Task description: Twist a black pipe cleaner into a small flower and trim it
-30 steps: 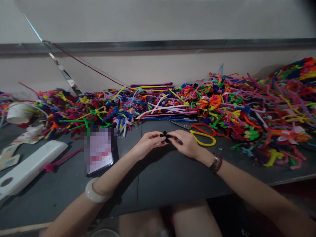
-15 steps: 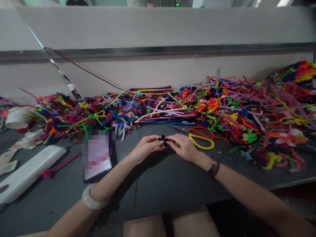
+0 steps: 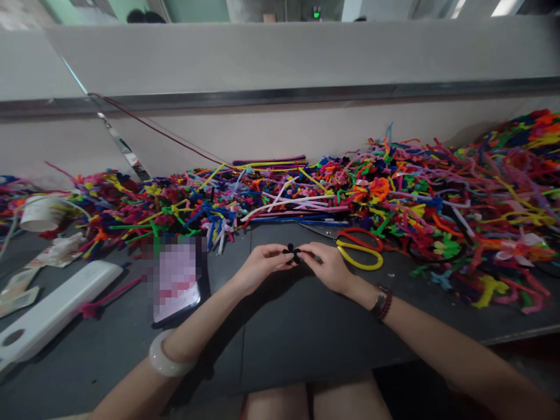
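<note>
The left hand (image 3: pixel 258 269) and right hand (image 3: pixel 329 267) each have a grip clamped, thumb against fingers, on opposite sides of a black fuzzy flower (image 3: pixel 290 248) over the counter (image 3: pixel 306 332), probably to steady it. The scissors (image 3: pixel 367 268) lie beside the right hand, perhaps for easy reach. I count two hands, one black flower, one pair of scissors, one phone (image 3: pixel 177 274) and one cup (image 3: pixel 41 214) (the heaped fuzzy sticks (image 3: pixel 459 175) defy counting)

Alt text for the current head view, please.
Two bare hands, left and right, pinch a small black looped piece over a dark table. Scissors lie nearby, a phone to the left, and colorful pipe cleaners are heaped behind.
</note>
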{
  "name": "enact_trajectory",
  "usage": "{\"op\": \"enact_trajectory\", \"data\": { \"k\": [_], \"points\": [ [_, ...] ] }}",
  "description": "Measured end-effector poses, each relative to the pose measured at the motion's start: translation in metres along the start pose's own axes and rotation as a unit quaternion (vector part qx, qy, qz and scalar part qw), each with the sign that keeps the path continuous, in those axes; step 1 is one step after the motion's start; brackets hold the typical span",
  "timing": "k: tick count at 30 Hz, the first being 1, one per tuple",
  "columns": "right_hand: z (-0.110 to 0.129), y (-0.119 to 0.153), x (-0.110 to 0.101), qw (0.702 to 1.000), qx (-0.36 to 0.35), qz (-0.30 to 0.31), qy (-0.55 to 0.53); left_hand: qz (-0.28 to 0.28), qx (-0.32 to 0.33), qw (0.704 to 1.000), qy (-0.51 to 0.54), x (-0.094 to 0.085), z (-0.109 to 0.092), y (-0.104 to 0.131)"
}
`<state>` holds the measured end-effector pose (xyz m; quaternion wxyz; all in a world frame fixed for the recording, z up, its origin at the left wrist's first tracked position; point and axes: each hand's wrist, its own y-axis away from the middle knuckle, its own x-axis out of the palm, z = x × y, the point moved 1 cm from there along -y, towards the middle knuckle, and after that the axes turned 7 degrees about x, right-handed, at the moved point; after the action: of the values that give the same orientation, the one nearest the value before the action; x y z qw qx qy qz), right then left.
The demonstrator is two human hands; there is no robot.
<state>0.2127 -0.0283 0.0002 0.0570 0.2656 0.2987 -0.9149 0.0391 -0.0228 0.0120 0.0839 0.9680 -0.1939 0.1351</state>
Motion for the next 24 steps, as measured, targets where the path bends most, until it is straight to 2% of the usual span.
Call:
{"op": "enact_trajectory", "data": {
  "k": [5,8,12,14,24],
  "points": [
    [0.0021,-0.0011,-0.0006,1.0,0.01,0.003,-0.024,0.004,0.009,1.0,-0.011,0.0033,-0.0004,0.0011],
    [0.0043,0.0001,0.0003,0.998,0.044,0.013,-0.052,-0.002,0.019,1.0,-0.02,0.0041,-0.0003,0.0012],
    [0.0077,0.0046,0.0041,0.982,0.124,0.071,-0.123,-0.023,0.032,0.999,-0.014,0.0027,0.0004,0.0002],
    [0.0086,0.0063,0.0058,0.973,0.143,0.102,-0.15,-0.029,0.038,0.999,-0.007,0.002,0.0015,-0.0006],
    [0.0087,0.0052,0.006,0.974,0.137,0.103,-0.145,-0.023,0.06,0.998,-0.02,0.0023,0.0065,-0.0013]
  ]
}}
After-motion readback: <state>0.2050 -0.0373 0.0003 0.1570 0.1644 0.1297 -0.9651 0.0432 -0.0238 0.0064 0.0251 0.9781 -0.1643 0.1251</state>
